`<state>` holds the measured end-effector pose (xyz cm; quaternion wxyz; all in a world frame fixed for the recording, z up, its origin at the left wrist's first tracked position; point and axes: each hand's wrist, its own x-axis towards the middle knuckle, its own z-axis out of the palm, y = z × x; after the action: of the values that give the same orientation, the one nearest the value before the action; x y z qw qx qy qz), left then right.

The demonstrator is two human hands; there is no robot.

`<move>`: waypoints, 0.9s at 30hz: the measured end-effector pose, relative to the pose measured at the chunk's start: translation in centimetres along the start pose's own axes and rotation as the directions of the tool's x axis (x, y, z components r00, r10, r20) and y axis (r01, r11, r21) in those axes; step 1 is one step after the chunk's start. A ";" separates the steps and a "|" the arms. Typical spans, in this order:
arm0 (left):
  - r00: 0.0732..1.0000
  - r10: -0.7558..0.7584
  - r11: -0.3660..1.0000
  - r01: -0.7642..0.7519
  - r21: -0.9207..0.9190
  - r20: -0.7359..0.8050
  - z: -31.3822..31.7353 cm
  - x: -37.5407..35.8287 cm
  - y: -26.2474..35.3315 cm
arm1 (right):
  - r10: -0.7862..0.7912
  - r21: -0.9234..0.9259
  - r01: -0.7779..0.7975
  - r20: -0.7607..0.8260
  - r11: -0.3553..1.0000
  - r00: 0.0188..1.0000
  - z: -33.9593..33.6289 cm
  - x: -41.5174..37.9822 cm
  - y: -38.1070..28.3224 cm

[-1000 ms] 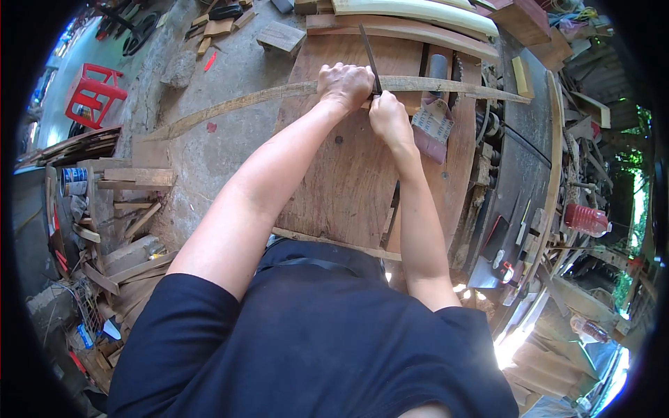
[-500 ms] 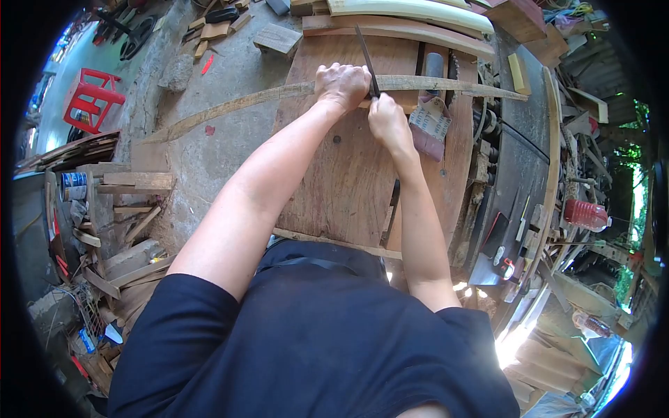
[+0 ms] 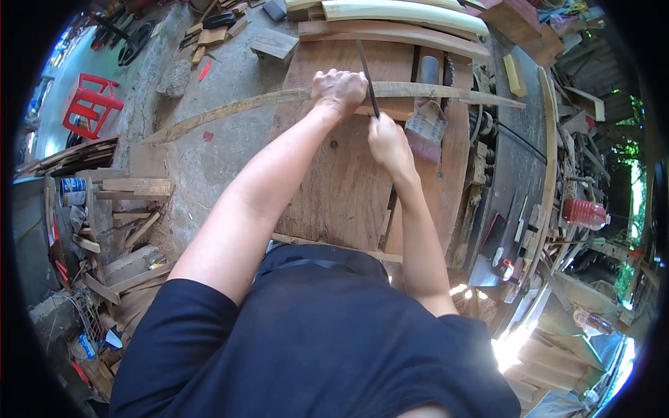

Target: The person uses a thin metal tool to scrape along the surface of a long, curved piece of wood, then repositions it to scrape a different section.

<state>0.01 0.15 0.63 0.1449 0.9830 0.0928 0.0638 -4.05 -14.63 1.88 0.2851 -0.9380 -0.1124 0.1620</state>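
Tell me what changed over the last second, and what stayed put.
The right hand drew back toward the body, pulling the file with it across the wooden strip; the grip never let go. The left hand kept its clamp on the strip at about the same spot. The strip still lies across the board, and the sandpaper beside the right hand did not move.

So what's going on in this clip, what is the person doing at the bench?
A person stands at a wooden workbench. The left hand grips a long, thin, curved wooden strip laid across the bench, one end jutting out past its edge. The right hand holds a slim dark file, its blade lying across the strip beside the left hand. A folded piece of sandpaper lies just right of the hands.
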 end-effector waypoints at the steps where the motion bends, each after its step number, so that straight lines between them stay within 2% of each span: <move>1: 1.000 0.006 1.000 -0.006 0.015 0.001 0.0 0.0 -0.1 | -0.008 -0.005 0.008 0.010 1.000 1.000 -0.2 -1.0 0.0; 3: 1.000 -0.010 1.000 0.010 0.024 0.011 0.0 0.0 -0.2 | 0.100 0.014 -0.101 0.071 0.995 0.992 -0.9 -2.4 -0.1; 4: 1.000 -0.001 0.999 0.000 0.035 0.024 0.0 -0.1 0.1 | 0.106 0.012 -0.107 0.069 0.994 0.992 -0.9 -1.9 0.0; 6: 1.000 0.024 0.999 -0.024 0.026 -0.016 0.1 -0.4 0.4 | 0.016 -0.022 -0.015 0.009 1.000 1.000 -0.6 0.9 -0.4; 10: 1.000 0.005 1.000 -0.005 0.012 0.008 0.0 -0.2 0.3 | 0.011 -0.020 -0.012 -0.044 1.000 0.999 0.0 2.8 -1.0; 12: 1.000 -0.016 1.000 0.016 0.018 -0.017 0.2 -0.1 0.2 | 0.004 -0.035 -0.005 -0.030 0.999 1.000 -0.2 0.2 -0.3; 14: 1.000 -0.019 1.000 0.019 -0.010 -0.020 0.3 -0.1 0.0 | 0.070 0.045 -0.073 0.062 0.996 0.996 -0.7 -2.7 0.4; 17: 1.000 -0.005 1.000 0.005 0.023 -0.006 0.4 -0.1 0.2 | 0.049 0.038 -0.050 0.035 0.998 0.998 -0.7 -2.6 0.5; 20: 1.000 -0.003 1.000 0.003 0.021 0.006 0.0 -0.2 0.3 | 0.015 -0.011 -0.016 -0.045 1.000 0.999 0.6 2.3 -0.2; 23: 1.000 -0.003 1.000 0.003 0.026 -0.008 0.3 0.0 0.2 | -0.011 -0.006 0.011 -0.061 1.000 0.998 0.7 3.1 -0.3; 26: 0.999 -0.043 0.999 0.044 0.028 -0.019 0.3 -0.1 0.3 | -0.063 0.022 0.064 -0.030 0.998 0.998 0.2 -1.1 1.3; 27: 1.000 -0.018 0.999 0.019 0.027 -0.012 0.2 -0.2 0.3 | 0.006 0.054 -0.007 0.019 0.998 1.000 -0.4 -3.1 1.2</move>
<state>-0.09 -0.20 0.47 0.1318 0.9836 0.1036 0.0670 -6.63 -16.77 2.22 0.3089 -0.9287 -0.1075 0.1746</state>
